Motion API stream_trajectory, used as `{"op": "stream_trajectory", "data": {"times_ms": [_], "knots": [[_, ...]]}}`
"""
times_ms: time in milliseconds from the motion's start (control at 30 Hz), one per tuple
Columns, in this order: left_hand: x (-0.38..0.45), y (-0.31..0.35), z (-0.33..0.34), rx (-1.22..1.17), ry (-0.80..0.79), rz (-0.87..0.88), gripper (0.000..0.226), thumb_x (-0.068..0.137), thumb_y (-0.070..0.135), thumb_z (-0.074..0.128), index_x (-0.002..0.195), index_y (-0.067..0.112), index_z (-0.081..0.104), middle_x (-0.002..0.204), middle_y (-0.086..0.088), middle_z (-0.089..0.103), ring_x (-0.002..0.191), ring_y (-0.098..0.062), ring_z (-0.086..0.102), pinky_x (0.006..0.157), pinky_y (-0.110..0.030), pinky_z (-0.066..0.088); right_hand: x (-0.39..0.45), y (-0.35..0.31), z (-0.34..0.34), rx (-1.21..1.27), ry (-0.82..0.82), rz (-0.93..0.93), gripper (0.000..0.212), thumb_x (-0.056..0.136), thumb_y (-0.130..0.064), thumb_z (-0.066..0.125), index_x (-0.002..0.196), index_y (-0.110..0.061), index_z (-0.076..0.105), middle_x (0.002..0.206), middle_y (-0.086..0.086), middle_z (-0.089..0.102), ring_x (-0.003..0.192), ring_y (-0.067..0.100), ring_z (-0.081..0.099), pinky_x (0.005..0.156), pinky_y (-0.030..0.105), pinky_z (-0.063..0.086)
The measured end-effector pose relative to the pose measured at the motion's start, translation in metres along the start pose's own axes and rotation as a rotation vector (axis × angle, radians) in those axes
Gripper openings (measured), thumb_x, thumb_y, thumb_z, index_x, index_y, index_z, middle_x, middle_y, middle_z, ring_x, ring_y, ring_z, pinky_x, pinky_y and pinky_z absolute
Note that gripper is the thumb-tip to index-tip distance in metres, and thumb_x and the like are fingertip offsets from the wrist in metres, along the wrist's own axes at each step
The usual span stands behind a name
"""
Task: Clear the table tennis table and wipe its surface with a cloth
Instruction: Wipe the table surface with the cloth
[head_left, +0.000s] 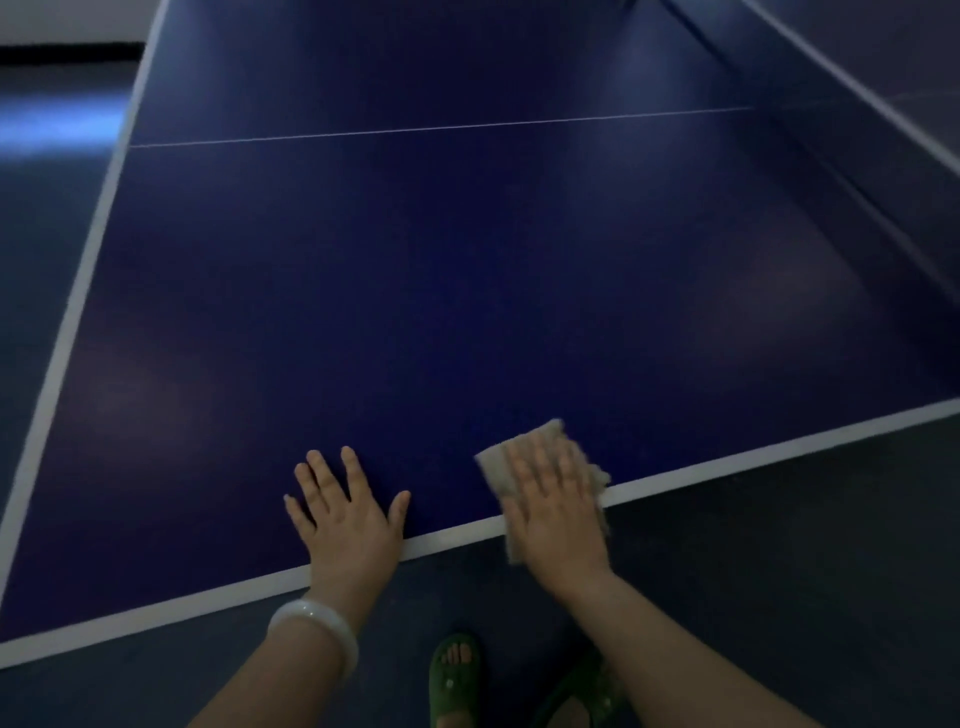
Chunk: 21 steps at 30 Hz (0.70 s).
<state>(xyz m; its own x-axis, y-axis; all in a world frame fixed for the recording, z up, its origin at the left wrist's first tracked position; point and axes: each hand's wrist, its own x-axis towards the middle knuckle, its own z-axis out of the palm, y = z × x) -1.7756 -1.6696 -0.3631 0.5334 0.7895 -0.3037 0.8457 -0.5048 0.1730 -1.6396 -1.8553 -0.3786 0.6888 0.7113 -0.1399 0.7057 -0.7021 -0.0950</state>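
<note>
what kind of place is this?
Likely an indoor games or sports room: a blue table tennis table with white lines, a net at far right, dark smooth floor. Right hand presses a cloth.

No readable text, labels, brands or numbers showing anywhere, only plain white boundary lines running along the edges of the table tennis table (467, 291)

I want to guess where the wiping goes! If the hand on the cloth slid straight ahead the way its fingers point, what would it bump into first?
Probably nothing for a long way. The right hand presses the cloth flat near the table's edge, fingers pointing up across bare blue surface. The thin white centre line is only paint.
</note>
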Motion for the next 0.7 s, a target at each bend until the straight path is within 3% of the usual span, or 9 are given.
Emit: {"op": "stream_trajectory", "data": {"times_ms": [100,233,367,433,567,700], "knots": [[-0.001,0.017,-0.006,0.009,0.012,0.093,0.079,0.098,0.052,0.031,0.153,0.009,-0.003,0.160,-0.018,-0.011,0.147,-0.035,-0.013,0.120,-0.050,-0.003,-0.002,0.044,-0.004,0.066,-0.010,0.371,0.065,0.097,-0.054,0.002,0.153,-0.027,-0.018,0.160,0.002,-0.026,0.147,0.024,-0.025,0.122,0.049,-0.009],[-0.007,0.055,-0.003,0.011,-0.034,0.288,0.071,0.100,0.047,0.032,0.154,0.014,-0.002,0.161,-0.014,-0.011,0.148,-0.029,-0.013,0.120,-0.044,-0.005,-0.002,0.064,-0.010,0.196,0.014,0.689,0.071,0.099,-0.054,0.013,0.153,-0.021,-0.019,0.161,0.007,-0.024,0.149,0.031,-0.019,0.122,0.053,0.003],[-0.013,0.093,0.000,0.020,-0.080,0.374,0.069,0.100,0.044,0.034,0.154,0.012,0.004,0.161,-0.015,-0.007,0.148,-0.030,-0.009,0.121,-0.043,-0.004,0.006,0.074,-0.022,0.605,0.166,1.030,0.075,0.102,-0.047,0.031,0.155,-0.015,-0.012,0.161,0.010,-0.016,0.144,0.040,0.018,0.112,0.050,0.032],[-0.016,0.107,0.000,0.046,-0.103,0.417,0.068,0.101,0.043,0.035,0.153,0.012,0.005,0.161,-0.016,-0.006,0.149,-0.030,-0.008,0.121,-0.043,-0.003,0.009,0.082,-0.028,0.796,0.269,1.167,0.077,0.102,-0.041,0.038,0.155,-0.011,-0.009,0.162,0.015,0.002,0.138,0.038,0.031,0.107,0.048,0.037],[-0.020,0.131,0.002,0.089,-0.143,0.424,0.071,0.100,0.043,0.037,0.153,0.008,0.004,0.159,-0.022,-0.005,0.147,-0.037,-0.006,0.121,-0.045,0.003,0.009,0.098,-0.030,1.129,0.440,1.263,0.053,0.102,-0.033,0.046,0.144,-0.003,0.033,0.133,0.017,0.047,0.102,0.025,0.054,0.080,0.034,0.045],[-0.023,0.146,0.004,0.151,-0.147,0.447,0.073,0.100,0.043,0.038,0.152,0.006,0.002,0.159,-0.023,-0.004,0.147,-0.040,-0.005,0.120,-0.046,0.005,-0.008,0.116,-0.028,1.198,0.419,1.181,0.030,0.102,-0.036,0.044,0.118,-0.011,0.045,0.110,0.008,0.056,0.090,0.018,0.057,0.074,0.034,0.047]]}}
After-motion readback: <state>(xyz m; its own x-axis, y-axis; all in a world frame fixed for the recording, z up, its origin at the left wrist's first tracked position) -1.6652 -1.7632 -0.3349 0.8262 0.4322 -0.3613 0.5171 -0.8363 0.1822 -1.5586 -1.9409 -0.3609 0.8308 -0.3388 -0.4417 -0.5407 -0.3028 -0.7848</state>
